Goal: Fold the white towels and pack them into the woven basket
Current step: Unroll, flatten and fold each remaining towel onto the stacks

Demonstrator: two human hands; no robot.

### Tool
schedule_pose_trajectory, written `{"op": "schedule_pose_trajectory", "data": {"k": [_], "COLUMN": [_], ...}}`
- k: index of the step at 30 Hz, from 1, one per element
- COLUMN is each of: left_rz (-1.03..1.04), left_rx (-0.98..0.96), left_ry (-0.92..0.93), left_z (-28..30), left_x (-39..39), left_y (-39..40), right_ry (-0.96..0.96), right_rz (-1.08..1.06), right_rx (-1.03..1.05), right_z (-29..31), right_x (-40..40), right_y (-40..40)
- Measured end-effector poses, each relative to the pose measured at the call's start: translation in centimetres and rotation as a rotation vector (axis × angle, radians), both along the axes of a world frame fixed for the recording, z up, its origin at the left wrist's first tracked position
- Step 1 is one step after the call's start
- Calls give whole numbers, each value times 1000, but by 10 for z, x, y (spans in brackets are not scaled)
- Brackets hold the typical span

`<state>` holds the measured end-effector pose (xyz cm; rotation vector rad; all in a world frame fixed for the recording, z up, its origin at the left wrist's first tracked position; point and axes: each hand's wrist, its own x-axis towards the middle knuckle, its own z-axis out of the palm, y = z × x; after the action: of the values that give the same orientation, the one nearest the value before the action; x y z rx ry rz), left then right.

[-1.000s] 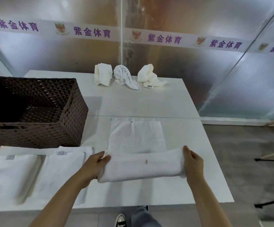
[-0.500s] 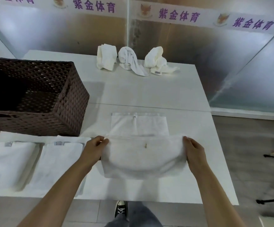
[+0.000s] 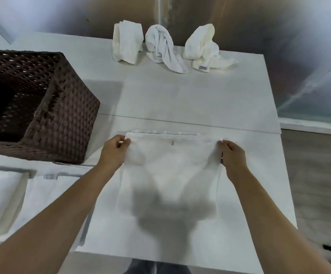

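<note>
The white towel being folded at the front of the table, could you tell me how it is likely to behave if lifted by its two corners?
The towel would probably hang limp: it sags and creases between the left hand and right hand. It seems light, since fingertip pinches hold its corners. It likely will not slide, lying flat on the table.

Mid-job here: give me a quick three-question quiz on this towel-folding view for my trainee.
1. True or false: the woven basket already holds a folded towel.
2. How many crumpled towels lie at the table's far edge: A two, B three, C four?
3. What do both hands, left and right, grip?

Key: 1 false, no towel shows inside it; 2 B; 3 the far corners of the towel being folded.
</note>
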<state>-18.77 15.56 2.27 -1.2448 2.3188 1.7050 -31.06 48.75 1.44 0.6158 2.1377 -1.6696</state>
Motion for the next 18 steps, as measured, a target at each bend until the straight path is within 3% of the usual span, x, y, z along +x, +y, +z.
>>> {"op": "schedule_pose_trajectory", "data": {"k": [10, 18], "left_rz": [52, -81], "left_rx": [-91, -114], "left_ry": [-44, -246], "left_z": [-50, -74], "left_x": [-22, 74], "left_y": [-9, 22], "right_ry": [30, -90], "right_rz": [48, 190], "right_rx": [109, 378], "right_z": [-48, -73], "right_x": [-27, 68], "right_y": [-6, 16]}}
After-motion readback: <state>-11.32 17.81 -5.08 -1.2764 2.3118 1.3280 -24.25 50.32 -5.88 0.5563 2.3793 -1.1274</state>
